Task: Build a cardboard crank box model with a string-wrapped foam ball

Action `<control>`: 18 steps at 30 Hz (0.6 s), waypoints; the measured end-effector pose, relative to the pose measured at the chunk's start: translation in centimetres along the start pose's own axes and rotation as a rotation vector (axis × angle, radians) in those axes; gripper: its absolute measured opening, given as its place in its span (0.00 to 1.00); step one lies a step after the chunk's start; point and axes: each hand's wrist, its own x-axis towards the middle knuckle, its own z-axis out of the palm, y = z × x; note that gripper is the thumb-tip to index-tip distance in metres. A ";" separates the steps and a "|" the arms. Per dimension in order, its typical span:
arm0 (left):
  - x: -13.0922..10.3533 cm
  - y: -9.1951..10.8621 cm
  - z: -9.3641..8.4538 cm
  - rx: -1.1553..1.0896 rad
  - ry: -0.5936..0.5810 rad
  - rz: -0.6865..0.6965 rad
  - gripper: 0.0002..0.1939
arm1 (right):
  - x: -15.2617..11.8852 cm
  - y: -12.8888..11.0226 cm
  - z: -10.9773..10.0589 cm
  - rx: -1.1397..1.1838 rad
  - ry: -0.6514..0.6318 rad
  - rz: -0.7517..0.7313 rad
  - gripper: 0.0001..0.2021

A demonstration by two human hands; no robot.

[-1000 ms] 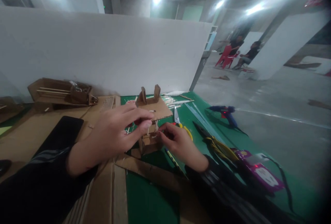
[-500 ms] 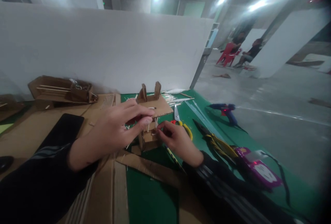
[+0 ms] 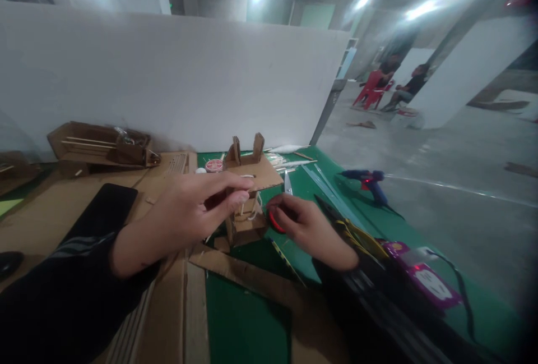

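A small cardboard structure (image 3: 247, 230) stands on the green table, with two upright tabs on its top panel (image 3: 264, 175). A white cord (image 3: 254, 216) loops at its open front, beside a thin stick. My left hand (image 3: 193, 215) is at the front left edge of the top panel, thumb and fingers pinched; what lies between the fingertips is too small to name. To the right of the structure is my right hand (image 3: 309, 229), its fingers closed above the red handle of the scissors (image 3: 276, 222). Whether it holds the cord's end is unclear.
Pliers (image 3: 361, 238), a purple device (image 3: 424, 280) and a blue glue gun (image 3: 370, 179) lie on the right. A black phone (image 3: 101, 212) and another cardboard construction (image 3: 101, 145) are on the left. Cardboard strips (image 3: 239, 268) lie in front. People sit in the far background.
My right hand has moved right, away from the structure's front, and the white cord now shows there. My left hand has stayed nearly in place.
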 end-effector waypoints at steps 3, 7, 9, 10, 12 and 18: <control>-0.1 0.0 0.0 -0.003 -0.005 -0.005 0.10 | -0.6 0.9 -1.2 -0.158 -0.148 0.030 0.12; 0.0 0.1 0.1 0.034 0.000 0.005 0.10 | -1.5 3.0 -1.3 -0.322 -0.308 0.082 0.11; 0.0 0.1 0.2 0.073 0.040 0.031 0.10 | -1.8 4.0 -1.1 -0.349 -0.295 0.113 0.08; 0.0 0.1 0.3 0.094 0.071 0.046 0.10 | -2.0 4.4 -1.1 -0.363 -0.279 0.129 0.07; 0.0 0.1 0.4 0.121 0.119 0.067 0.10 | -2.1 5.1 -1.4 -0.387 -0.227 0.164 0.04; 0.3 0.4 0.5 0.075 0.098 0.133 0.09 | -2.3 6.9 -2.0 -0.312 -0.023 0.173 0.05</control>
